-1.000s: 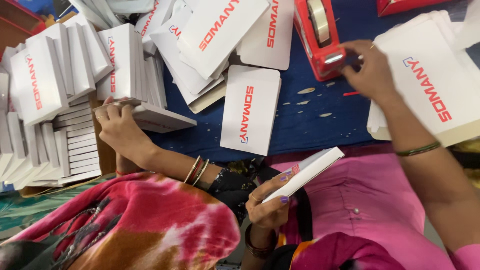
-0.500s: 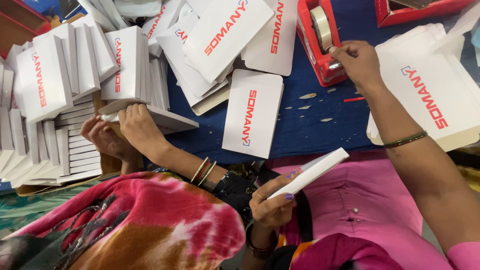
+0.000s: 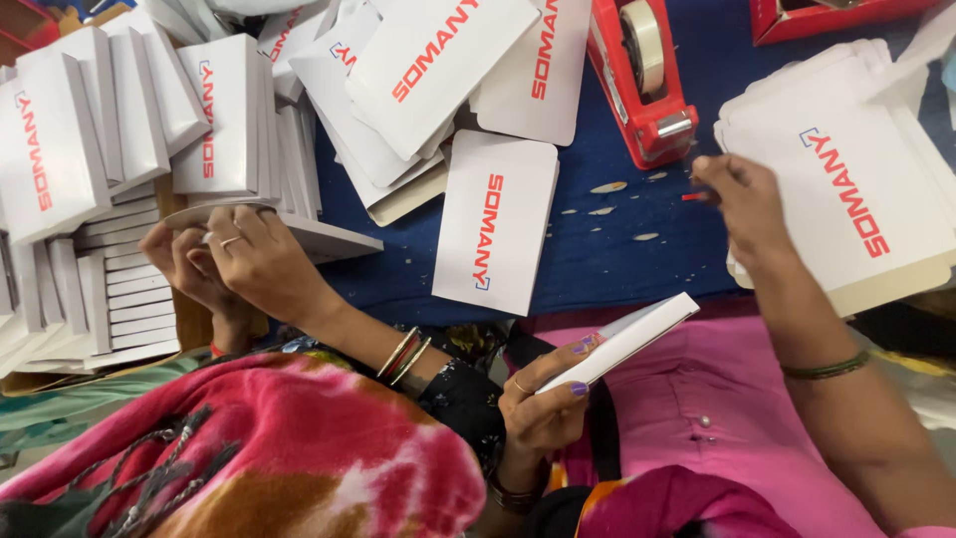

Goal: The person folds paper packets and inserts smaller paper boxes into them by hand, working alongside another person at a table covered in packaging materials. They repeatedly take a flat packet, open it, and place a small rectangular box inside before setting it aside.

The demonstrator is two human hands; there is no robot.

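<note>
A person in a pink garment works at a table covered in dark blue cloth (image 3: 617, 254). Their left hand (image 3: 543, 403) is near the lap, with the fingers closed round one end of a slim white cardboard box (image 3: 627, 339). The box tilts up to the right, clear of the table.

The right hand (image 3: 747, 204) reaches to the far right. Its fingertips are bunched shut just beside a red plastic tape dispenser (image 3: 642, 85) and over the edge of a stack of flat white card sleeves with red lettering (image 3: 846, 199). What they pinch is too small to tell. Small pale scraps (image 3: 607, 187) dot the cloth between dispenser and lap.

On the left, a co-worker's two hands (image 3: 234, 259) press on another white box beside rows of stacked white boxes (image 3: 60, 149).

The work in hand seems to call for a steady left grip, with the box's free end held up and unobstructed. Any strip should be drawn cleanly off the cutter and kept away from the loose scraps, which could stick to it.
</note>
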